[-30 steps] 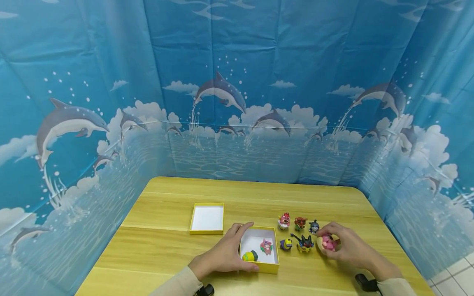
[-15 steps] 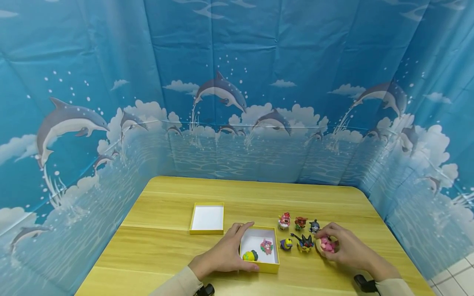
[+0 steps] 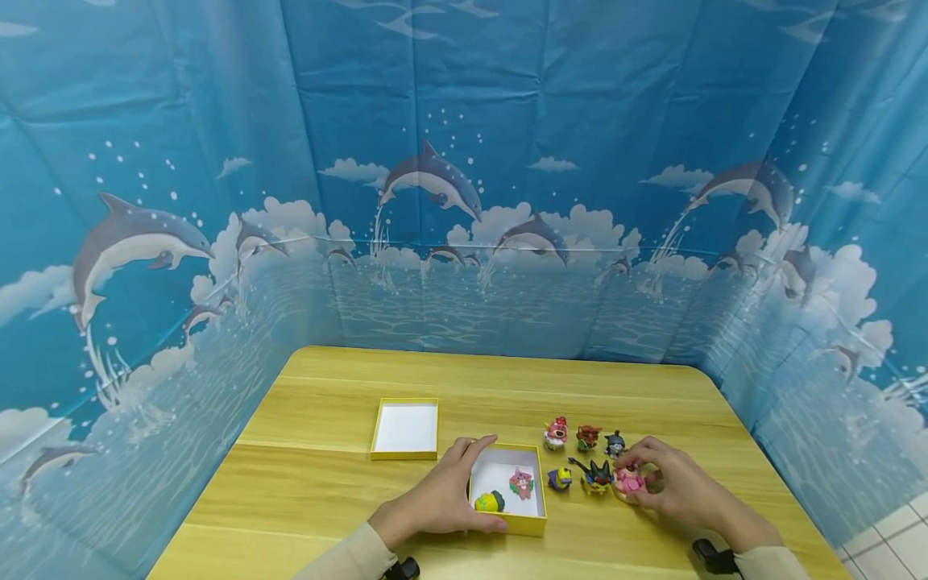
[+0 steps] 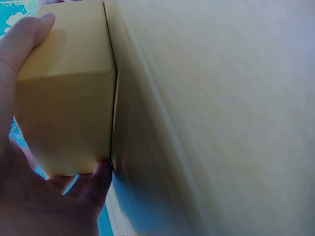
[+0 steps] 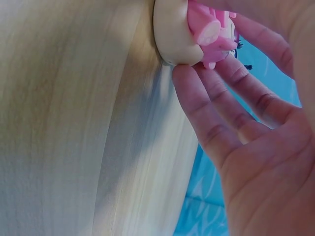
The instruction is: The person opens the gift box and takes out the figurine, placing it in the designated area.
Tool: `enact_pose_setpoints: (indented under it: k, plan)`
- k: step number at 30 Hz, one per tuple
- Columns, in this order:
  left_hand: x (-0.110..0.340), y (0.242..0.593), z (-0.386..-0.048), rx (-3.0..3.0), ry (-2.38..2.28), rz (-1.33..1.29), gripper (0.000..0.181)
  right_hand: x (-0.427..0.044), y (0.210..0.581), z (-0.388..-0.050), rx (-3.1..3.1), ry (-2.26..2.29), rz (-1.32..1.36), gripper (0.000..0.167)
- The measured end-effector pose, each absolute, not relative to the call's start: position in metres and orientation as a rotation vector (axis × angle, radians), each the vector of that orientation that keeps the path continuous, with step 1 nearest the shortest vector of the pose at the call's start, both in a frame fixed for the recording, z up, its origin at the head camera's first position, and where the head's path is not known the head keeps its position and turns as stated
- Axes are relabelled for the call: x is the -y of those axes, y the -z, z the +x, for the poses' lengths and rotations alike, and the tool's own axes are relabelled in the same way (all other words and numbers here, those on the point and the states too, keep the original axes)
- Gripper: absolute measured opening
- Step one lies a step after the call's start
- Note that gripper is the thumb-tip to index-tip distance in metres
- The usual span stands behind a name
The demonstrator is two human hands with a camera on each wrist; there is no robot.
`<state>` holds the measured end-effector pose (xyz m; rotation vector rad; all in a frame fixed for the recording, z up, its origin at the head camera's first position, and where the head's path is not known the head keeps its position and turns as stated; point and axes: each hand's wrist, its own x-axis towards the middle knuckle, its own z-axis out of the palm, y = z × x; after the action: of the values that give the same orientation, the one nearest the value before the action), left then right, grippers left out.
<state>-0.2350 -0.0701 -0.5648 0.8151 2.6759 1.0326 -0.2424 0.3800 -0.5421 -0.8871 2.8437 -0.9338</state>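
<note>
My left hand (image 3: 442, 495) grips a yellow box (image 3: 525, 525) by its left end, thumb on the near wall and fingers at the far side; the left wrist view shows the thumb (image 4: 32, 37) on the wall. Inside the open box lie a pink figurine (image 3: 521, 482) and a yellow-green one (image 3: 489, 502). On the right, my right hand (image 3: 674, 483) holds a pink figurine (image 3: 629, 481) between thumb and fingers. Its cream, rounded base (image 5: 174, 34) touches or nearly touches the table. A black-eared figurine (image 3: 597, 477) stands just left of it.
Beyond are a red-and-white figurine (image 3: 557, 433), a reddish-brown one (image 3: 588, 438) and a grey one (image 3: 615, 444). A purple-and-yellow figurine (image 3: 560, 479) stands near the box. A shallow white-lined lid (image 3: 408, 428) lies left on the wooden table (image 3: 326, 443); a dolphin-print curtain (image 3: 449, 306) surrounds it.
My right hand has turned the pink figurine and shifted it slightly left, close to the black-eared one. The left hand and the box have stayed still.
</note>
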Motion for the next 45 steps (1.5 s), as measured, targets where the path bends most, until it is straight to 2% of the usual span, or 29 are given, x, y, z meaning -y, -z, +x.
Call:
enact_pose_setpoints:
  k: [16,25,34,45]
  plan:
    - [0.069,0.566,-0.234,-2.678,-1.037,0.82,0.131,-0.382,0.54,-0.239,-2.904,0.909,-0.915,0.043]
    - [0.07,0.566,-0.234,-2.674,-1.043,0.819,0.131,-0.384,0.532,-0.237,-3.051,0.85,-0.972,0.053]
    - [0.071,0.566,-0.234,-2.667,-1.048,0.827,0.131,-0.382,0.52,-0.234,-3.186,0.821,-1.064,0.048]
    - [0.071,0.566,-0.235,-2.667,-1.042,0.824,0.131,-0.364,0.504,-0.232,-3.24,0.768,-1.3,0.065]
